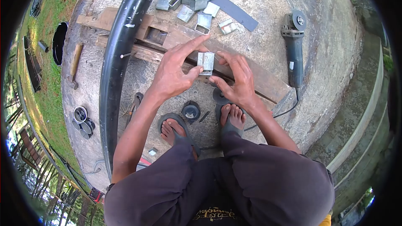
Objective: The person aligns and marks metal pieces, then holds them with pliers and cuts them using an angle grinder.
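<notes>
A short piece of square metal tube (205, 62) rests on the wooden boards, between my two hands. My left hand (176, 69) is at its left side, with the index finger stretched out past it and the thumb at its lower left edge. I cannot tell whether that thumb presses on it. My right hand (237, 77) is to the right of the piece, thumb and fingers apart, the thumb tip near its lower right corner. Beyond the hands, several similar tube pieces (198, 3) lie loosely grouped, one nearby (202, 23) standing at the edge of a board.
An angle grinder (294, 50) lies at the right, its cord running toward my feet. A long black pipe (115, 75) crosses the left side. Farther left are a hammer (76, 65) and cans (83, 121). A dark flat strip (234, 10) lies at the back.
</notes>
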`<state>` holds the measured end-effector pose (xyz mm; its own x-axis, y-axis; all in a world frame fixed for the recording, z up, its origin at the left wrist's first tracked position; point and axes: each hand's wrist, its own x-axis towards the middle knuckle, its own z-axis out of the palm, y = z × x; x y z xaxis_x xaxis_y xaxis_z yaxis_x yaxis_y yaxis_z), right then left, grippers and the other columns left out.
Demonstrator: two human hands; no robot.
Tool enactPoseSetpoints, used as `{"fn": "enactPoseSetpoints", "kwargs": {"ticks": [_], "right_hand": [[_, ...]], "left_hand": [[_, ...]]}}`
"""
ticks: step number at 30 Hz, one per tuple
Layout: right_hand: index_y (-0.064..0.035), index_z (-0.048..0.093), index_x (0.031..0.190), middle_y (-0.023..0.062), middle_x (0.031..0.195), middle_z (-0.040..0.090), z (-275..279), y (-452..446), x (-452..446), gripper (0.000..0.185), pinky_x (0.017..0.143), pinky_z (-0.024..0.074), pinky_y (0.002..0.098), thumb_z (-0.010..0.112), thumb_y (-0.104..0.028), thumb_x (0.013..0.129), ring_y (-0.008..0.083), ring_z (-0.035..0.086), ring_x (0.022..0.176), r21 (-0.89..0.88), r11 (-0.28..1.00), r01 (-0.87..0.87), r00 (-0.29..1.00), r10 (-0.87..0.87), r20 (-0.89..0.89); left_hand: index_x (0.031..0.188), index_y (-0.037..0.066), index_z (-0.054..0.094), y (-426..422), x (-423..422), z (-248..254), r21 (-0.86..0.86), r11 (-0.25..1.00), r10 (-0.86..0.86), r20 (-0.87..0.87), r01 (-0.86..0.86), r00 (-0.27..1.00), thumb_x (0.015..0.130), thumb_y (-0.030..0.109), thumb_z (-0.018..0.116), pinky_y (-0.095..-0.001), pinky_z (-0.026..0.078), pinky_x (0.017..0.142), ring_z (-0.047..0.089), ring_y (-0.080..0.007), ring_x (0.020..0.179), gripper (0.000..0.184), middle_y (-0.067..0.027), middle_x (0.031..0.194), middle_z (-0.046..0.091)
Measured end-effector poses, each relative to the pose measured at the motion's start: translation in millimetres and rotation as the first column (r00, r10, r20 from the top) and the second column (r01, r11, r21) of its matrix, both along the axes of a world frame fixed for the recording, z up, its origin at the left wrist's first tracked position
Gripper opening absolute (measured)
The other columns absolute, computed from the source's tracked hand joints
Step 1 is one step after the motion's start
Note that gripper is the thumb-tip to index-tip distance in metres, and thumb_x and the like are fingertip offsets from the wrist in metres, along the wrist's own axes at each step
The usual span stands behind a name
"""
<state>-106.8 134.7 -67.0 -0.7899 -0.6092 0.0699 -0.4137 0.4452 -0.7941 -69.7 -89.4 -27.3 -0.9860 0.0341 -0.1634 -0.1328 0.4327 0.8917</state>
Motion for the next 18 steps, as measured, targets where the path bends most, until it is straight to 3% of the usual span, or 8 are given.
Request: {"fn": "enactPoseSetpoints", "kwargs": {"ticks": [7, 18], "right_hand": [[-0.0061, 0.057, 0.141, 0.0097, 0.100, 0.065, 7.3, -5.6, -9.9, 0.070, 0.084, 0.0477, 0.0435, 0.084, -0.031, 0.081, 0.0301, 0.059, 0.093, 0.037, 0.997, -0.064, 0.997, 0.062, 0.052], [-0.0047, 0.059, 0.139, 0.0072, 0.094, 0.065, 4.3, -7.1, -15.7, 0.071, 0.082, 0.0476, 0.0418, 0.086, -0.027, 0.078, 0.0271, 0.060, 0.087, 0.046, 0.998, -0.040, 0.987, 0.032, 0.157]], "left_hand": [[0.150, 0.012, 0.053, -3.4, 0.1, -3.3, 0.011, 1.000, 0.024, 0.014, -0.024, 1.000, 0.074, -0.001, 0.075, -0.0404, 0.045, 0.110, 0.066, -0.0273, 0.121, 0.081, -0.0109, 0.122, 0.073], [0.150, 0.006, 0.052, -14.5, -2.6, -12.2, 0.098, 0.994, 0.041, 0.045, -0.045, 0.998, 0.073, 0.004, 0.080, -0.0429, 0.044, 0.109, 0.064, -0.0304, 0.121, 0.082, -0.0135, 0.123, 0.072]]}}
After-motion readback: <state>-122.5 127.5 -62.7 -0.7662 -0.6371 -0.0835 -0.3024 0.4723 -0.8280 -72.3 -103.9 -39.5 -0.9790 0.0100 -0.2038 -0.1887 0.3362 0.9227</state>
